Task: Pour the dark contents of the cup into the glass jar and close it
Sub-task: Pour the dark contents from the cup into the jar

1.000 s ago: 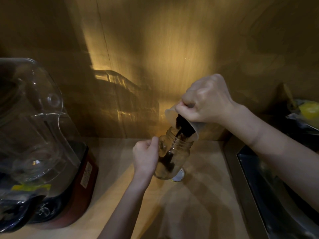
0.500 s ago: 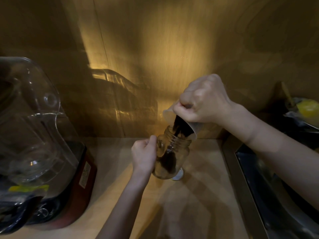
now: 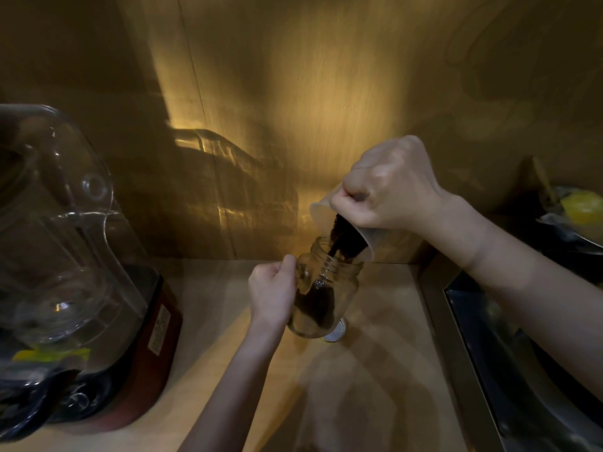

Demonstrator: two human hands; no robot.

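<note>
A clear glass jar is held tilted just above the wooden counter, and my left hand grips its left side. My right hand holds a pale translucent cup tipped steeply over the jar's open mouth. Dark contents run from the cup into the jar and pile up in a dark heap inside. A white round lid lies on the counter right behind the jar's base, mostly hidden by it.
A blender with a clear cover and a red base fills the left side. A dark metal sink runs along the right edge. A bowl with something yellow sits at the far right. A wooden wall stands close behind.
The dark heap inside the jar has grown as pouring goes on. Both hands have stayed almost where they were.
</note>
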